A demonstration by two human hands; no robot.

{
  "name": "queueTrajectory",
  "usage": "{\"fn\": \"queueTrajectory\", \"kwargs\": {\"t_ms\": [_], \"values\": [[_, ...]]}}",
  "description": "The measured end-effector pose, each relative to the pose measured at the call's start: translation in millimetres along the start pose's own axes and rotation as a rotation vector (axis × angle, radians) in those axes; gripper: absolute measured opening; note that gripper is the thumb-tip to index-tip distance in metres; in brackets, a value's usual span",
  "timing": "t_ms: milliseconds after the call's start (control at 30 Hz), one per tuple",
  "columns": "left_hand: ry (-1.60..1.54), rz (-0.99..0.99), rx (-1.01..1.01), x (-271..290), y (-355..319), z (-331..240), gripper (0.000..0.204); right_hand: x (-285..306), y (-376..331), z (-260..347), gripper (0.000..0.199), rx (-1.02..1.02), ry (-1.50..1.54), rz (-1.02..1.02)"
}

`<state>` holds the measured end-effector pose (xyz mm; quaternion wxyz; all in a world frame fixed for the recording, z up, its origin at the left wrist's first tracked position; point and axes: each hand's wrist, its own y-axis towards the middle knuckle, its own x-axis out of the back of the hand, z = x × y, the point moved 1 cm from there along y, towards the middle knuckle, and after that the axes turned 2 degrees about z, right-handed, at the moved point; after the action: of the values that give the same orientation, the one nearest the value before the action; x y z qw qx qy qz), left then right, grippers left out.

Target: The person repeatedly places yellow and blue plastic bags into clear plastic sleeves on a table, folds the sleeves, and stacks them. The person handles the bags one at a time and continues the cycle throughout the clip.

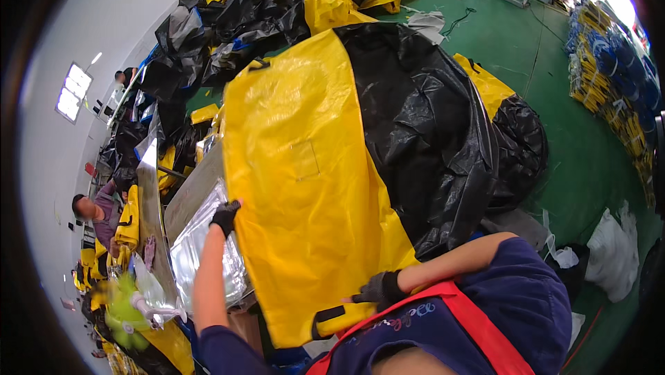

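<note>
A large yellow-and-black plastic sheet bag [298,167] spreads out in front of me, its yellow panel on the left and crumpled black part on the right. My left hand [224,218], in a dark fingerless glove, grips the panel's left edge. Low on the panel, my right hand [381,290] in a similar glove holds the sheet near its bottom edge, with one fingertip pointing left. Beside that finger is a black strap handle [329,316]. Another small black strap [259,65] sits at the panel's upper left. The undersides of both hands' grips are hidden.
Left of the sheet is a table [190,191] with silvery film [208,257]. A co-worker [104,216] stands beyond it; a green fan [125,309] is nearer. Black and yellow sheets [235,22] heap up behind. Bundled stacks [613,84] and a white sack [613,254] stand right.
</note>
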<state>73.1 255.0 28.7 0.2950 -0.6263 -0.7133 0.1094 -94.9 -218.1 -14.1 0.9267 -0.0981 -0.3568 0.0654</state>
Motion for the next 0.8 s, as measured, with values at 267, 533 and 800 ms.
{"fn": "queueTrajectory", "kwargs": {"t_ms": [267, 533, 800], "values": [[-0.125, -0.342, -0.283, -29, 30, 51, 0.014, 244, -283, -175, 0.051, -1.459, -0.296, -1.400], [0.319, -0.680, -0.163, 38, 16, 63, 0.038, 260, -370, -300, 0.045, -1.406, -0.325, -1.255], [0.661, -0.947, -0.358, -19, -6, 63, 0.067, 398, -223, -217, 0.104, -1.010, -0.410, -0.875]]}}
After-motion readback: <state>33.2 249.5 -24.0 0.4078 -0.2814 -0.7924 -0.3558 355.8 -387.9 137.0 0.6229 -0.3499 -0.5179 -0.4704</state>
